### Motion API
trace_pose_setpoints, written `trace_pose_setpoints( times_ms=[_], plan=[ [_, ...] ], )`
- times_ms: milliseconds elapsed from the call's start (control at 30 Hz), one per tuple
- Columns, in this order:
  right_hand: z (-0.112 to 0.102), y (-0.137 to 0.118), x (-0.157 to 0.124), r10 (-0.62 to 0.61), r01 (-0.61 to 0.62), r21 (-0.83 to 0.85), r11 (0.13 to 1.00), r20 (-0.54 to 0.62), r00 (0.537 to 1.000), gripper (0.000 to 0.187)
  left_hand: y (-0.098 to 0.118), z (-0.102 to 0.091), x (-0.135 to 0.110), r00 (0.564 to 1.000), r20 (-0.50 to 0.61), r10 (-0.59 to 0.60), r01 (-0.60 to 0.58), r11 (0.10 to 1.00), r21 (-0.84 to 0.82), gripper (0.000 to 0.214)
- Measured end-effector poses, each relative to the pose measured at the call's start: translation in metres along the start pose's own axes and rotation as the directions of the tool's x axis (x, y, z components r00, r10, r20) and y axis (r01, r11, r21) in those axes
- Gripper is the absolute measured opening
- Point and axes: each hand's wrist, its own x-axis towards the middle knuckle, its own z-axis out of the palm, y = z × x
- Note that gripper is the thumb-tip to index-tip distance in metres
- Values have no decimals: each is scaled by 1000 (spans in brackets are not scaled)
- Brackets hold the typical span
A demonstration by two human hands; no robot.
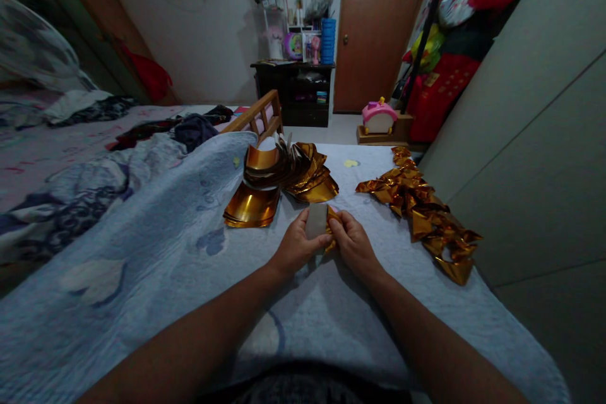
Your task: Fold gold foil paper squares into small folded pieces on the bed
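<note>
1. We have one gold foil sheet [316, 222] in the middle of the bed, just in front of us, with its pale back turned up and gold showing at its right edge.
2. Both hands are closed on it: the left hand [296, 245] pinches its left side with the thumb on top, and the right hand [355, 246] grips the gold right side. It looks partly folded, though we cannot tell how many creases it has.
3. Just beyond the hands lies a stack of flat gold sheets [279, 180], fanned and curling. We judge these to be the unworked ones, and there are many.
4. To the right, a pile of folded gold pieces [421, 208] runs in a long line; this looks like the finished share. We would judge the work to be somewhere about midway.
5. The blue quilt [156, 246] offers wide open room on our left.
6. The right is tighter: the folded pile lies near the bed's edge, beside a pale cabinet wall [530, 158].
7. The far edge falls just past the stack, by a wooden rail [258, 115].
</note>
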Motion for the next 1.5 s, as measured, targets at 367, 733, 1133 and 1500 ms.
trace_pose_setpoints(
  times_ms=[367, 733, 1133, 1500],
  plan=[
    [-14, 1, 4, 75, -75, 0, 997, -30, 997, 27, 2, -1, -2, 1000, 6, 29, -29, 997, -70, 85],
    [-28, -3, 0, 138, -91, -146, 985, 353, 925, 16, 9, -22, 1, 995, 90, -31, 18, 991, 135, 29],
    [-33, -8, 4, 201, -205, 3, 979, 185, 962, 25, 8, -19, 2, 998, -62, -32, 35, 997, 63, 27],
    [-36, 4, 7, 86, -79, -285, 955, 11, 996, 18, 10, -19, 0, 994, 89, -58, 36, 971, 236, 13]
  ],
)
